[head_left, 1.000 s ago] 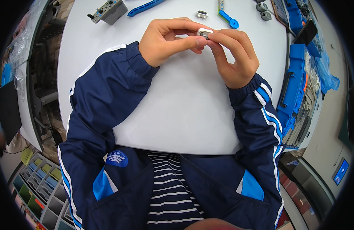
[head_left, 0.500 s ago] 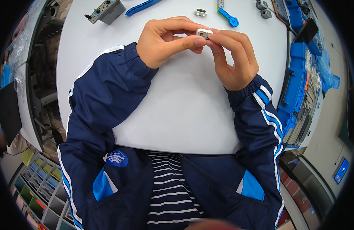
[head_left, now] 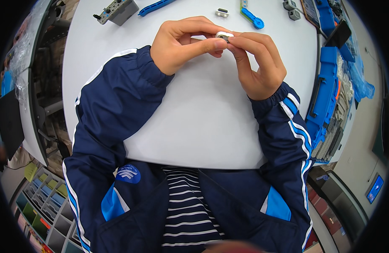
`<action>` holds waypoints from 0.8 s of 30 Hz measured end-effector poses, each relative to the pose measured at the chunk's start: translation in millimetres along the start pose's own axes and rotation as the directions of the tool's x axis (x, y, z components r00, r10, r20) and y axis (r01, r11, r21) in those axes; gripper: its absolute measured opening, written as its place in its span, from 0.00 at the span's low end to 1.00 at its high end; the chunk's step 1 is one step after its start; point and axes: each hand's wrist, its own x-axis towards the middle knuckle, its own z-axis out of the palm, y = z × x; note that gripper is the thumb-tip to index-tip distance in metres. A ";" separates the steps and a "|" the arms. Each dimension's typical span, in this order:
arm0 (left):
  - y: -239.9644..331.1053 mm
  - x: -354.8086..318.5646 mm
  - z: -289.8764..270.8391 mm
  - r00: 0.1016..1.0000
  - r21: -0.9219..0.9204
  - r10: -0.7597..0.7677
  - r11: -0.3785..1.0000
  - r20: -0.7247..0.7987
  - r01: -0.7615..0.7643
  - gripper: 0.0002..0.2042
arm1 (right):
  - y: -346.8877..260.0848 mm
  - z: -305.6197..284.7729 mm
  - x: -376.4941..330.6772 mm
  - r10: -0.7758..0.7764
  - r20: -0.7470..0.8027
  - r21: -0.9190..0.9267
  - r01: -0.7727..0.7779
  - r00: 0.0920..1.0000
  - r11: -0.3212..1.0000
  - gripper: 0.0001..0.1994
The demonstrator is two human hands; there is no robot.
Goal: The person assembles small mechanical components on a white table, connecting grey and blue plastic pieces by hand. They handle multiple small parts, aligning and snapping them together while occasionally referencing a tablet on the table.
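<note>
A: Which step is in hand?
B: It seems to be fine handling of a small white-and-grey piece (head_left: 222, 34), at the upper centre of the frame, over the worktop (head_left: 203, 114). The left hand (head_left: 173, 48) and the right hand (head_left: 262, 63) pinch it from both sides.
A: And the next move?
B: I think it calls for light, steady pressure; the piece is partly covered.

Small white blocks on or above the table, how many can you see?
2: a held block pinched by the left hand and right hand, and a loose block on the table beyond them. More could be hidden by the hands.
</note>
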 end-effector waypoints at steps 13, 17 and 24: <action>2.1 -2.6 5.5 0.999 0.040 0.023 0.999 -0.028 -0.022 0.12 | 7.8 -3.7 -1.2 0.148 0.014 0.205 -0.148 0.989 0.967 0.12; 1.2 -1.7 4.4 0.999 0.042 0.042 0.998 -0.019 -0.041 0.13 | -2.2 -1.2 -3.6 0.453 0.121 0.516 -0.446 0.883 0.731 0.14; 2.1 -2.1 7.9 0.994 -0.005 0.049 0.999 -0.093 -0.049 0.12 | -1.9 1.3 -3.4 0.496 0.195 0.575 -0.508 0.846 0.641 0.14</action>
